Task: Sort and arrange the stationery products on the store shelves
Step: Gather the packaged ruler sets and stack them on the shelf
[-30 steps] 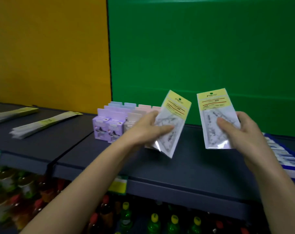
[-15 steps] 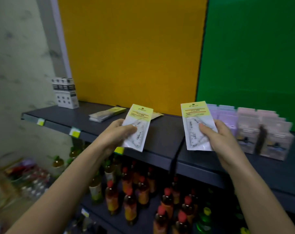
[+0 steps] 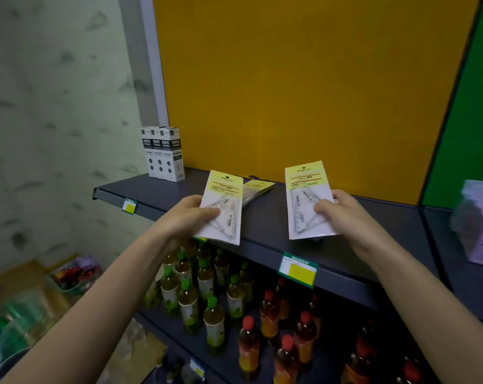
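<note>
My left hand grips a clear packet with a yellow header card, the left ruler packet, held upright over the front edge of the dark shelf. My right hand grips a matching right ruler packet further right, also upright above the shelf. Behind the left packet a flat stack of similar yellow-headed packets lies on the shelf.
White and black boxes stand at the shelf's far left end. Purple boxes sit on the adjoining shelf at the right edge. Price tags hang on the shelf lip. Bottles of drink fill the shelf below. Baskets sit on the floor at left.
My view has swung left along the shelf, from the green panel to the yellow one. Both hands still hold their packets, now near the flat stack and the white boxes.
</note>
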